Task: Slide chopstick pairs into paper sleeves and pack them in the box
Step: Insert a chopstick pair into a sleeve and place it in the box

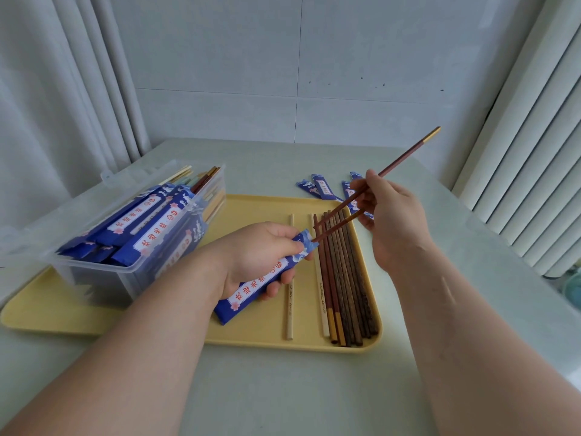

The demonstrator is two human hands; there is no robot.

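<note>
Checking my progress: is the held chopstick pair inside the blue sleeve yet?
Out: the chopstick pair only reaches the sleeve mouth with its tips; shafts are bare.

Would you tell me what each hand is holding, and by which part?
The left hand grips a blue paper sleeve near its open end; the right hand pinches a reddish-brown chopstick pair around mid-length, tips at the sleeve's mouth.

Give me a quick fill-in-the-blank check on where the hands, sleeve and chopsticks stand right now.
The left hand grips one ____ printed paper sleeve.
The right hand pinches ____ red-brown, gold-ended wooden chopsticks.
The clear plastic box of filled sleeves stands on the yellow rectangular tray's ____ end.
Missing: blue; two; left.
</note>
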